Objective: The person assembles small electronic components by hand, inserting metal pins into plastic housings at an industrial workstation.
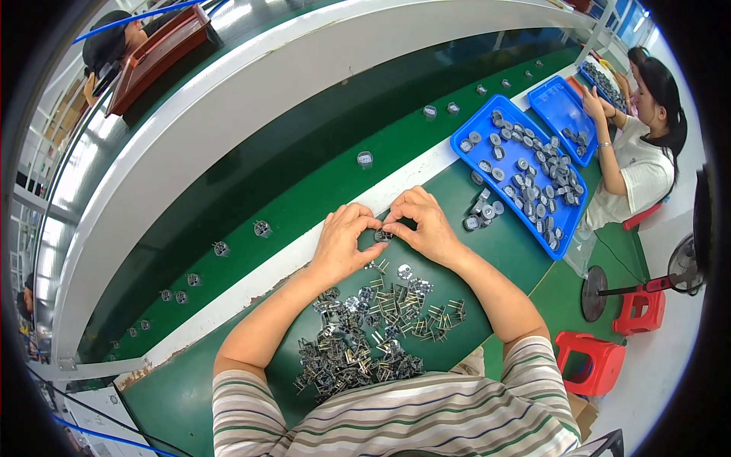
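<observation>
My left hand (344, 238) and my right hand (423, 224) meet at the far edge of the green table (190, 396). Between their fingertips they pinch one small round grey part (383, 235). Just below the hands lies a heap of small metal pin pieces (365, 335), spread toward my striped shirt. A few round grey parts (481, 213) sit loose to the right of my right hand.
A blue tray (525, 171) with several round grey parts lies at right; a second blue tray (562, 110) is in front of another person (643, 152). A green conveyor belt (304, 183) carries spaced grey parts. Red stools (594, 362) and a fan stand at right.
</observation>
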{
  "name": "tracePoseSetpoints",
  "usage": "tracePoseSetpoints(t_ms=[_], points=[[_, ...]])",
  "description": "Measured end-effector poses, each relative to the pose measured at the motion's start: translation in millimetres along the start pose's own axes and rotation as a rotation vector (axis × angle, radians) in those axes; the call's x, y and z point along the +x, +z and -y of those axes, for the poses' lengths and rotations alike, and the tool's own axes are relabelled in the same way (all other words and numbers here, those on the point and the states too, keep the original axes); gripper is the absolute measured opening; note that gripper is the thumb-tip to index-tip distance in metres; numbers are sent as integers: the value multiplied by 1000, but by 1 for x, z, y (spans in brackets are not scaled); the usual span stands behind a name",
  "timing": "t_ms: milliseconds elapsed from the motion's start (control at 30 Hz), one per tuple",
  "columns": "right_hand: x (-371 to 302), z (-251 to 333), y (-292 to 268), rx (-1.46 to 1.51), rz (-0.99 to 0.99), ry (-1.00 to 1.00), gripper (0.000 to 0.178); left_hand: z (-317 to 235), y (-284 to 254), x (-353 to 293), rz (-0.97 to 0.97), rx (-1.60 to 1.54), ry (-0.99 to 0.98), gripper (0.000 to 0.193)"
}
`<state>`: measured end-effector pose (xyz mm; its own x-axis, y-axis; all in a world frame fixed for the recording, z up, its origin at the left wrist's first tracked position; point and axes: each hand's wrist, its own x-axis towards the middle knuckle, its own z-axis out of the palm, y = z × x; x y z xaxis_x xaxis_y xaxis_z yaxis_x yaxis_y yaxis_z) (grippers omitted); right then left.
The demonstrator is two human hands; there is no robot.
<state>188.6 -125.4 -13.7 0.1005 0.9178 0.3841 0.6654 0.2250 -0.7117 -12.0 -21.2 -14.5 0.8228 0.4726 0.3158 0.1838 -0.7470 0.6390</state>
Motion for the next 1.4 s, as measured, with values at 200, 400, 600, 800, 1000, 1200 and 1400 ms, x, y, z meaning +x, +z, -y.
tracePoseSetpoints(t_ms=[200,400,600,800,1000,1200,1400], points=[[1,16,1,-196,-46,-195,13,0,-3,0,32,-13,-26,35],[-5,19,-6,-26,-20,59,16,9,-14,2,-17,-8,-40,32],[-11,40,-18,-18,478,-72,21,52,-64,10,-163,262,-318,27],[-5,29,-26,-74,177,-70,16,58,-71,14,-126,478,-389,60],[-3,30,-30,-338,76,-256,18,48,-40,57,-187,489,-122,57],[-4,20,-30,-215,109,-163,22,52,-23,74,-92,439,-112,38],[-3,12,-16,-209,97,-85,16,6,-22,30,47,180,29,32]])
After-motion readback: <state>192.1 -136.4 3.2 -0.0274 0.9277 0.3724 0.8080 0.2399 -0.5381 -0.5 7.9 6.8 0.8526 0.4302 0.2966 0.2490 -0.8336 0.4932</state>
